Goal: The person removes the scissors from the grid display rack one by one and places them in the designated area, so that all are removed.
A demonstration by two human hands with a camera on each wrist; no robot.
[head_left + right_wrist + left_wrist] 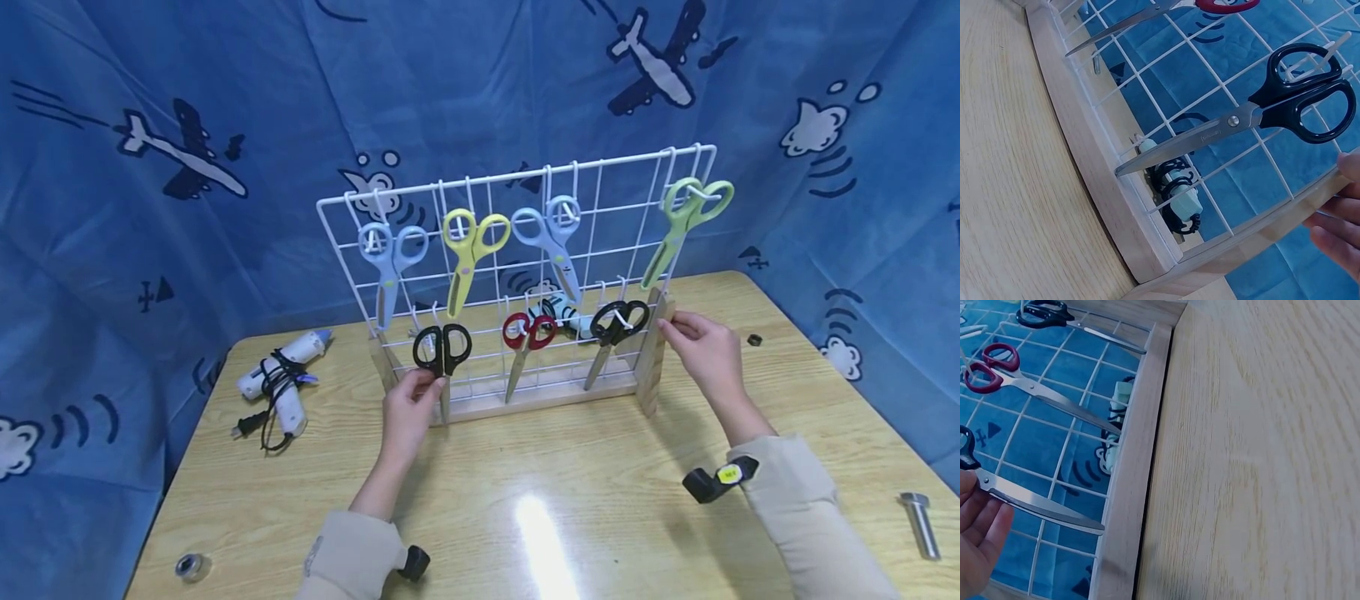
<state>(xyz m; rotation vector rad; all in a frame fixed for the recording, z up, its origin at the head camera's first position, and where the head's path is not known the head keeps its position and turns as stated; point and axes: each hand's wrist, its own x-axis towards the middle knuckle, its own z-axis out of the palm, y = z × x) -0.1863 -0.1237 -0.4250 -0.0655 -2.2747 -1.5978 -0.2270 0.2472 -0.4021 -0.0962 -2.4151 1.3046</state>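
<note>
A white wire grid rack (517, 177) with wooden side posts stands on the table, scissors hanging from its hooks. My left hand (408, 408) pinches the lower-left black-handled scissors (447, 354) just below the handles; in the left wrist view their blades (1044, 503) point toward the wooden base bar. At the rack's other end, my right hand (703, 350) grips the right wooden post (649, 367) between thumb and fingers. Beside that post hang other black-handled scissors (1235, 122), and red-handled scissors (519, 358) hang in the middle of the lower row.
Along the upper row hang blue, yellow and green scissors (678, 229). A white glue gun (288, 383) with wound cord lies left of the rack, and a mint-coloured corded tool (573, 319) lies behind it. A metal bolt (921, 525), a dark nut (754, 340) and a metal socket (192, 567) lie around.
</note>
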